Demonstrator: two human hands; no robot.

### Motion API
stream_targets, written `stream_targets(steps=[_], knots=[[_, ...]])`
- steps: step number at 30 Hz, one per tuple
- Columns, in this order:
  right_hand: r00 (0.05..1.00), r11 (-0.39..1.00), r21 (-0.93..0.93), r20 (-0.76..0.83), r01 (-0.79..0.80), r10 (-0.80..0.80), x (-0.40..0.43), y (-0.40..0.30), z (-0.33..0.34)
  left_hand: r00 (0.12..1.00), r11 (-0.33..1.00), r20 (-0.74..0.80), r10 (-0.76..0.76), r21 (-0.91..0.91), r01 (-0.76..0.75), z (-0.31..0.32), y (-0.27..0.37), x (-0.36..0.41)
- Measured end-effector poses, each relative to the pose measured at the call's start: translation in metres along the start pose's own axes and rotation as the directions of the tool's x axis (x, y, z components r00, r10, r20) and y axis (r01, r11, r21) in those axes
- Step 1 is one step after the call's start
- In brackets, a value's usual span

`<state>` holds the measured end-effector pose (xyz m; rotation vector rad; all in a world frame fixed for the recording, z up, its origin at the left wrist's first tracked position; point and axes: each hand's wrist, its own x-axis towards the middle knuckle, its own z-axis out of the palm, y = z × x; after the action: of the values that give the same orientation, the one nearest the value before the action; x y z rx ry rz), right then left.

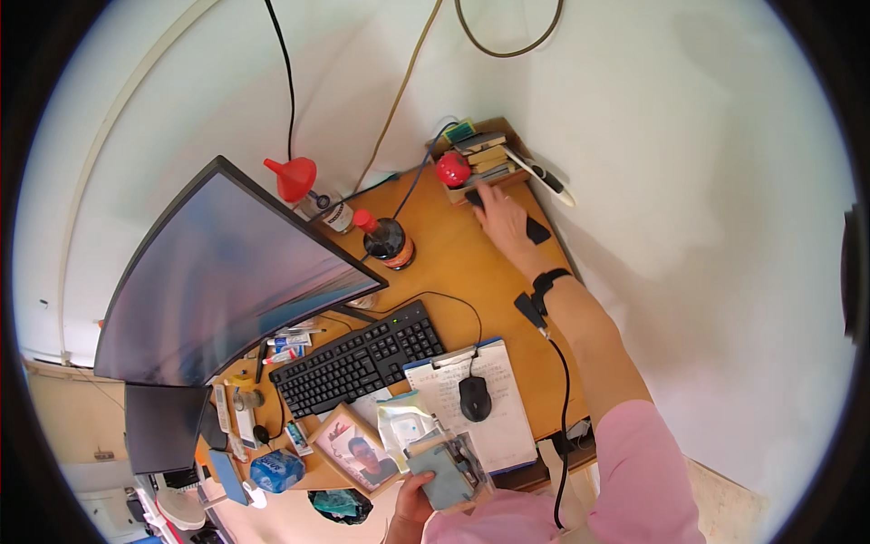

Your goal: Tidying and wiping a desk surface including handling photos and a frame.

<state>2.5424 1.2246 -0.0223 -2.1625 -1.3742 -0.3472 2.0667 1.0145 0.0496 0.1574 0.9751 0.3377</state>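
My left hand (412, 498) holds a grey-blue notebook (440, 476) by its edge, low in the view near my body. Against the notebook is a clear pouch (469, 459) with pens or similar items in it. My right hand (501, 221) is stretched out to the desk's far corner, its thumb and fingers on either side of a black object (474, 197). A dark flat piece (538, 230) shows past the wrist side; whether both belong together is hidden. Just beyond my fingertips stands a cardboard box (506, 178) with books (486, 153) and a red ball-like object (453, 168).
A dark sauce bottle (391, 243), a clear bottle (333, 212) and a red funnel (296, 179) stand beside the curved monitor (231, 279). Nearer are a keyboard (360, 360), a mouse (475, 399) on a clipboard (510, 421), a framed photo (353, 449) and a cable (565, 408).
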Motion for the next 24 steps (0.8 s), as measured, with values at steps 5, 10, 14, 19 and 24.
stream_targets(steps=[5,10,14,19,24], knots=[[0.994,0.991,-0.079,0.023,-0.105,0.107,0.019,0.002,0.019,0.995,0.997,-0.079,0.069,-0.011,-0.070,-0.003,-0.005,-0.010],[0.981,0.982,-0.069,0.071,-0.175,0.180,0.021,0.001,0.018,0.998,0.993,-0.067,0.016,-0.114,-0.024,0.001,-0.004,-0.015],[0.939,0.960,-0.012,0.203,-0.279,0.276,-0.008,-0.018,-0.003,0.998,0.995,-0.041,0.043,-0.083,-0.047,-0.002,-0.007,-0.014],[0.963,0.972,-0.040,0.131,-0.234,0.237,-0.077,-0.025,-0.031,0.999,0.998,0.008,0.044,-0.046,-0.043,-0.004,-0.007,-0.011],[0.975,0.984,-0.065,0.140,-0.168,0.175,-0.120,-0.036,-0.072,0.992,0.996,0.091,0.083,-0.017,-0.082,-0.004,0.003,-0.020]])
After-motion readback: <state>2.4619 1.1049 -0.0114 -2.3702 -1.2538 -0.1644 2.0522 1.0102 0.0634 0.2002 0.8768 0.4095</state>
